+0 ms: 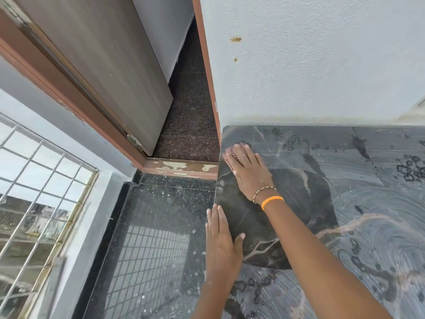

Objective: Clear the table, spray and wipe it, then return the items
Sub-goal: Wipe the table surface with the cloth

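Right hand: fingers flat, pressing a pinkish cloth onto the table's far left corner, scrubbing, I'd say.
Left hand: fingers straight, laid along the table's left edge, probably bracing.
Table: dark marbled top, wet swirls and droplets, nothing else on the visible part.
Room: white wall behind, open door and barred window to the left.
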Action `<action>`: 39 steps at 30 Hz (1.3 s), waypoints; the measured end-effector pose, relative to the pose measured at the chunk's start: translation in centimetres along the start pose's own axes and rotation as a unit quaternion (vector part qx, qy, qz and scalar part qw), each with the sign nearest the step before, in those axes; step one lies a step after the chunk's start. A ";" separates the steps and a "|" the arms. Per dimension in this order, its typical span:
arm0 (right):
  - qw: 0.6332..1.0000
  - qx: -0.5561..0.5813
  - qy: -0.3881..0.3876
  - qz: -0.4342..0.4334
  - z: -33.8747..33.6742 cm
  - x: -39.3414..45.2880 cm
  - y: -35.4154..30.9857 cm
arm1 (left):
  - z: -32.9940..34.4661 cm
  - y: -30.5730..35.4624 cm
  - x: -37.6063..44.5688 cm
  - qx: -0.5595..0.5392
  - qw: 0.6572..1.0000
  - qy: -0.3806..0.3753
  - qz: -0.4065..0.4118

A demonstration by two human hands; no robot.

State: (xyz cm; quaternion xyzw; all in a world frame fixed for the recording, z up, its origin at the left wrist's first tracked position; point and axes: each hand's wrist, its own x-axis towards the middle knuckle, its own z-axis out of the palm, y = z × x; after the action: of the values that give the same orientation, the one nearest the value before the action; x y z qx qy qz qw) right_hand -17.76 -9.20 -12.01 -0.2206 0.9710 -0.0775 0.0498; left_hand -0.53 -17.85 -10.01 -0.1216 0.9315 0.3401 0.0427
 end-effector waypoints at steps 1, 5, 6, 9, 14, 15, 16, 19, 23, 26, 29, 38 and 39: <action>0.999 0.005 0.010 0.036 -0.2 0.0 1.8 | 0.0 0.1 0.5 0.008 1.000 -0.003 0.002; 0.978 0.032 0.046 0.199 -1.2 -3.4 7.2 | 0.2 0.2 1.6 0.011 1.000 -0.022 -0.005; 0.968 0.040 0.058 0.241 -1.3 -4.8 7.3 | 0.3 0.2 1.6 0.014 1.000 -0.025 -0.009; 0.934 0.056 0.076 0.346 -0.7 -8.6 4.3 | 0.6 0.3 1.7 0.021 0.999 -0.024 -0.020; 0.987 0.039 0.057 0.148 0.5 -7.9 -2.3 | 0.8 0.0 1.7 -0.009 0.999 -0.021 -0.026; 0.995 0.041 0.046 0.078 0.6 -6.3 -3.0 | 0.9 -0.1 1.8 -0.008 0.999 -0.024 -0.023; 0.998 0.043 0.032 0.021 0.5 -4.5 -3.5 | 0.9 -0.1 1.9 -0.002 0.999 -0.023 -0.022; 0.999 0.026 0.009 -0.031 0.1 1.6 -3.3 | 1.2 0.3 2.5 0.039 0.999 -0.016 -0.019; 0.999 0.029 0.010 0.022 -1.4 6.3 0.7 | 1.4 1.7 3.7 0.081 0.996 -0.039 -0.001; 0.993 0.032 0.027 0.112 -2.1 5.6 4.8 | 1.4 2.2 4.2 0.121 0.990 -0.073 -0.024; 0.966 0.050 0.059 0.247 -2.2 2.0 6.7 | 1.3 2.4 4.1 0.155 0.983 -0.088 -0.034; 0.998 0.033 0.036 0.026 -0.5 3.3 -0.2 | 1.5 2.3 4.4 0.159 0.980 -0.107 -0.048; 0.999 0.032 0.032 -0.002 -0.6 4.9 -0.7 | 1.4 2.3 4.5 0.157 0.980 -0.109 -0.050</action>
State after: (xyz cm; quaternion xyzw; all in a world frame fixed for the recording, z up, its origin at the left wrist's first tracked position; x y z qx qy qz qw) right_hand -21.90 -11.88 -11.60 -0.2184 0.9687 -0.1153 0.0253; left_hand -5.47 -16.11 -10.40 -0.1219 0.9559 0.1982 0.1793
